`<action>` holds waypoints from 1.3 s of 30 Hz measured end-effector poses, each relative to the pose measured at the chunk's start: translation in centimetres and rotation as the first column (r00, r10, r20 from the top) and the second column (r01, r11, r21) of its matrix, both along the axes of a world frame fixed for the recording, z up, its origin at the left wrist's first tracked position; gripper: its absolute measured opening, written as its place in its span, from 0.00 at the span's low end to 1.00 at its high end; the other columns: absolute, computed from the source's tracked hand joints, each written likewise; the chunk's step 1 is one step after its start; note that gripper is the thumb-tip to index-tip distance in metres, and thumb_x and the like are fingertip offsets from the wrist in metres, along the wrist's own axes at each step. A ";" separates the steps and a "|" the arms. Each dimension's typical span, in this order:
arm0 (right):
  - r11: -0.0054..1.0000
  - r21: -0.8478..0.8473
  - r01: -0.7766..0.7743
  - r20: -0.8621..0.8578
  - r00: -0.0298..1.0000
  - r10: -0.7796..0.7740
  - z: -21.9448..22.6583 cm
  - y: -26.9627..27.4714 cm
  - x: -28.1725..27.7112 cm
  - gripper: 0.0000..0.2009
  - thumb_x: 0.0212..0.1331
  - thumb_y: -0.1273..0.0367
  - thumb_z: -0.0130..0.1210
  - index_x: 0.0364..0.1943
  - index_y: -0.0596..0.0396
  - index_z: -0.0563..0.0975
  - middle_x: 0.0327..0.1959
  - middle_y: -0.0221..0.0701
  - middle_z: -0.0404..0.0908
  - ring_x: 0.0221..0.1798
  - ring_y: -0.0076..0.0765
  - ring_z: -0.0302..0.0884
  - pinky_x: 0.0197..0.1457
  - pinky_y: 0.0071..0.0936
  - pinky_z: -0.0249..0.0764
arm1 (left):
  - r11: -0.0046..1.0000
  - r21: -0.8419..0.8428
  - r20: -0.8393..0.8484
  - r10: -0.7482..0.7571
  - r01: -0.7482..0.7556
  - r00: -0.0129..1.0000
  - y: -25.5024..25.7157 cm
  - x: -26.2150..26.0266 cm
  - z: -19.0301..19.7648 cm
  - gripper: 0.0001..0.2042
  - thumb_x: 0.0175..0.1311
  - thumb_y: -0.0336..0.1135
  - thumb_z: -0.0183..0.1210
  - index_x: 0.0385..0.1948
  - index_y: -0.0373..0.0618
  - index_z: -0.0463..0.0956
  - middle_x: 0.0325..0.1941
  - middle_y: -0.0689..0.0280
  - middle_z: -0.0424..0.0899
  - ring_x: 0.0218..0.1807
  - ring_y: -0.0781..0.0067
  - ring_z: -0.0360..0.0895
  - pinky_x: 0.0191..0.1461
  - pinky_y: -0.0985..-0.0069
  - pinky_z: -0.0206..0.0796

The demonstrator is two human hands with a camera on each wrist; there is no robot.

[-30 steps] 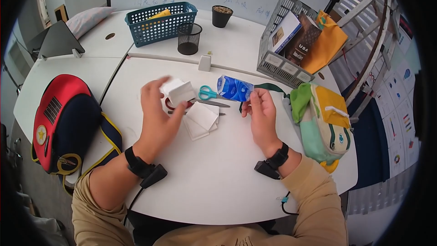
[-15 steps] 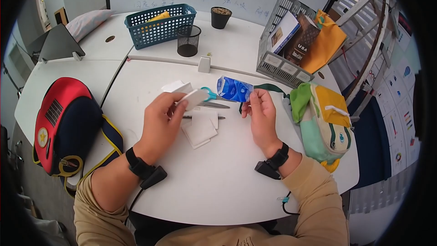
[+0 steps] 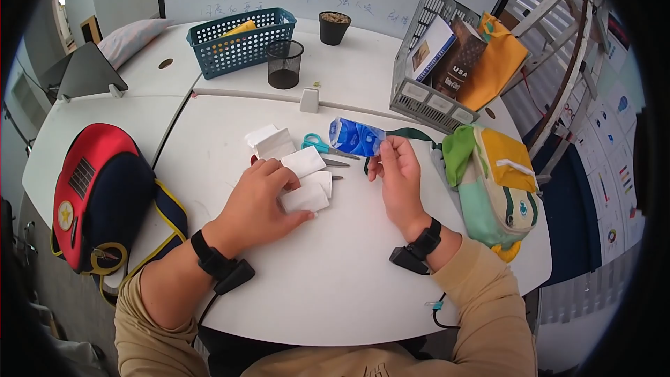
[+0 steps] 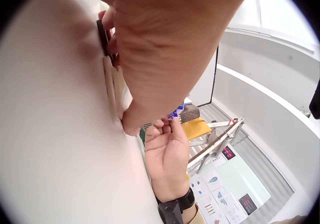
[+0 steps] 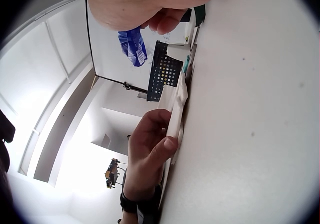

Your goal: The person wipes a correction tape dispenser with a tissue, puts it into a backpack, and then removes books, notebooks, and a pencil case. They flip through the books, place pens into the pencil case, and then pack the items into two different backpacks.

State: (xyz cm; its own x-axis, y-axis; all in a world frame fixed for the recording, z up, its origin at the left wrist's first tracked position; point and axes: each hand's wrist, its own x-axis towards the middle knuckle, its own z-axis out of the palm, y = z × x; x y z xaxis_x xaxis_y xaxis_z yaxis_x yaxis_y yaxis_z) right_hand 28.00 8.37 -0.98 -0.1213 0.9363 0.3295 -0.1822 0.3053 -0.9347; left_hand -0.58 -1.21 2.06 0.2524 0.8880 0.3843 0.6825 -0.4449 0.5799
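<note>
Several folded white tissues (image 3: 271,142) lie loosely piled on the white table (image 3: 349,258). My left hand (image 3: 258,199) is low over the pile's near left side, its thumb and fingers pinching the edges of a folded tissue (image 3: 307,197). In the right wrist view that thumb presses on the white stack (image 5: 176,116). My right hand (image 3: 403,178) pinches a blue, crinkled plastic packet (image 3: 356,137) by its right end, held up above the table. Teal-handled scissors (image 3: 317,142) lie behind the tissues, partly covered.
At left sits a red and navy bag (image 3: 105,181); at right, a green, yellow and cream bag (image 3: 499,188). Toward the back stand a teal basket (image 3: 209,56), a black mesh cup (image 3: 284,66), a small pot (image 3: 334,30) and a grey crate (image 3: 433,102) with books.
My left hand sets a folded tissue down on the pile, then moves nearer me to the front tissues. The right hand keeps holding the blue packet almost still.
</note>
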 end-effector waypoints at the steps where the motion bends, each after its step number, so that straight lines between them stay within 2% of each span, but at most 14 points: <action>1: 1.000 -0.004 0.003 0.002 1.000 -0.003 0.0 0.1 -0.1 0.10 0.93 0.63 0.54 0.55 0.56 0.77 0.39 0.27 0.82 0.39 0.20 0.79 0.42 0.24 0.79 | 1.000 -0.003 0.019 -0.029 0.029 0.999 0.1 -0.2 -0.2 0.19 0.57 0.39 0.85 0.41 0.44 0.84 0.44 0.58 0.85 0.51 0.53 0.83 0.56 0.60 0.77; 3: 1.000 -0.002 -0.005 0.017 1.000 0.005 0.0 0.2 0.1 0.10 0.92 0.62 0.54 0.55 0.54 0.77 0.42 0.27 0.82 0.40 0.22 0.79 0.43 0.25 0.79 | 0.996 -0.012 0.056 -0.088 0.089 0.995 0.4 -0.5 -0.4 0.17 0.61 0.33 0.83 0.43 0.42 0.82 0.45 0.60 0.83 0.49 0.62 0.84 0.49 0.67 0.77; 6: 1.000 -0.006 -0.006 0.003 1.000 0.006 -0.1 0.0 0.0 0.10 0.92 0.62 0.54 0.54 0.54 0.77 0.43 0.28 0.82 0.40 0.24 0.79 0.43 0.25 0.79 | 0.995 -0.099 0.324 0.011 0.022 0.946 0.1 0.2 0.3 0.19 0.66 0.30 0.80 0.51 0.40 0.79 0.45 0.64 0.83 0.44 0.74 0.82 0.44 0.73 0.74; 9: 1.000 -0.002 -0.007 0.001 1.000 0.007 0.0 0.1 0.1 0.10 0.92 0.62 0.54 0.54 0.54 0.76 0.41 0.28 0.81 0.40 0.24 0.79 0.43 0.26 0.79 | 0.977 -0.143 0.568 0.213 -0.159 0.795 0.7 0.6 -0.2 0.22 0.70 0.29 0.76 0.60 0.41 0.75 0.45 0.67 0.83 0.41 0.80 0.78 0.42 0.74 0.70; 12: 1.000 -0.022 -0.005 -0.019 1.000 0.005 0.0 0.2 0.0 0.11 0.93 0.62 0.53 0.54 0.54 0.76 0.40 0.28 0.82 0.39 0.22 0.79 0.42 0.25 0.79 | 0.928 -0.096 0.374 0.370 -0.361 0.850 0.6 -0.4 0.2 0.22 0.72 0.28 0.71 0.63 0.41 0.73 0.44 0.67 0.83 0.38 0.79 0.76 0.41 0.73 0.70; 16: 0.999 -0.049 -0.001 -0.037 0.999 -0.001 -0.1 0.3 0.1 0.11 0.93 0.61 0.53 0.54 0.54 0.77 0.39 0.27 0.81 0.37 0.21 0.78 0.41 0.24 0.79 | 0.836 0.203 0.233 0.465 -0.510 0.854 0.7 -1.0 -0.6 0.27 0.71 0.30 0.66 0.69 0.33 0.70 0.60 0.54 0.80 0.57 0.62 0.76 0.65 0.63 0.73; 17: 0.999 -0.050 0.016 -0.050 0.999 -0.018 0.1 0.4 0.1 0.11 0.93 0.61 0.53 0.54 0.54 0.77 0.38 0.27 0.81 0.37 0.21 0.77 0.41 0.24 0.79 | 0.828 0.150 0.201 0.510 -0.540 0.837 0.5 -1.0 -0.4 0.29 0.70 0.30 0.67 0.71 0.31 0.69 0.68 0.49 0.76 0.67 0.53 0.72 0.74 0.57 0.68; 20: 0.996 -0.070 0.061 -0.080 0.995 -0.067 0.1 0.6 0.2 0.11 0.93 0.60 0.53 0.53 0.54 0.77 0.38 0.26 0.80 0.36 0.21 0.76 0.40 0.24 0.78 | 0.777 0.251 0.190 0.545 -0.577 0.817 0.9 -0.9 -0.9 0.29 0.70 0.30 0.68 0.71 0.32 0.69 0.70 0.48 0.76 0.69 0.52 0.73 0.76 0.55 0.67; 22: 0.992 -0.091 0.085 -0.092 0.991 -0.093 -0.1 1.1 0.5 0.12 0.93 0.60 0.53 0.52 0.53 0.77 0.38 0.25 0.80 0.36 0.21 0.76 0.38 0.24 0.78 | 0.801 0.207 0.210 0.525 -0.562 0.825 0.9 -0.8 -1.2 0.29 0.70 0.31 0.68 0.71 0.32 0.70 0.70 0.49 0.77 0.70 0.52 0.74 0.77 0.54 0.66; 26: 0.995 -0.077 0.058 -0.052 0.997 -0.062 -0.5 2.3 0.9 0.14 0.94 0.59 0.52 0.63 0.56 0.78 0.52 0.33 0.88 0.46 0.26 0.85 0.46 0.28 0.87 | 0.817 0.179 0.255 0.500 -0.548 0.828 0.9 -0.8 -1.3 0.28 0.69 0.29 0.69 0.69 0.33 0.71 0.69 0.50 0.78 0.69 0.52 0.75 0.78 0.54 0.66; 28: 0.998 -0.049 -0.047 -0.093 0.995 0.043 -0.4 2.1 0.6 0.26 0.94 0.59 0.50 0.83 0.61 0.68 0.81 0.49 0.79 0.72 0.43 0.86 0.60 0.36 0.91 | 0.823 0.186 0.288 0.477 -0.537 0.831 1.0 -0.6 -1.4 0.27 0.69 0.27 0.68 0.68 0.34 0.72 0.68 0.51 0.79 0.68 0.53 0.75 0.78 0.56 0.66; 30: 0.997 -0.030 -0.078 -0.068 0.995 0.076 -0.3 1.9 0.4 0.28 0.94 0.59 0.50 0.86 0.61 0.65 0.85 0.50 0.75 0.78 0.45 0.83 0.61 0.37 0.92 | 0.831 0.194 0.312 0.452 -0.522 0.836 1.1 -0.6 -1.5 0.26 0.69 0.25 0.68 0.67 0.34 0.72 0.67 0.52 0.80 0.68 0.54 0.75 0.78 0.57 0.66; 36: 0.987 -0.153 -0.054 0.059 0.996 0.063 -0.2 2.3 0.9 0.26 0.93 0.64 0.49 0.84 0.65 0.67 0.79 0.47 0.82 0.69 0.37 0.85 0.60 0.33 0.91 | 0.854 0.177 0.335 0.415 -0.489 0.846 1.3 -0.5 -1.6 0.24 0.68 0.23 0.68 0.66 0.34 0.73 0.66 0.53 0.80 0.66 0.57 0.76 0.77 0.59 0.68; 39: 0.985 -0.167 -0.053 0.053 0.997 0.063 -0.6 2.5 1.0 0.21 0.91 0.67 0.53 0.78 0.64 0.73 0.73 0.44 0.85 0.63 0.32 0.84 0.57 0.30 0.88 | 0.875 0.168 0.342 0.381 -0.455 0.859 1.5 -0.9 -1.8 0.25 0.68 0.27 0.69 0.66 0.34 0.73 0.66 0.51 0.80 0.67 0.52 0.77 0.75 0.53 0.66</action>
State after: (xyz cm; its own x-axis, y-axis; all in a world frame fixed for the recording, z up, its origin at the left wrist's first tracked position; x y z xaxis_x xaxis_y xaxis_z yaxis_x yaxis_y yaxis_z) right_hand 29.03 10.91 -1.54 -0.1911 0.9682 0.1617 -0.1388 0.1364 -0.9809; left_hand -1.47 0.25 0.24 -0.2770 0.7576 0.5910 0.6525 -0.3032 0.6945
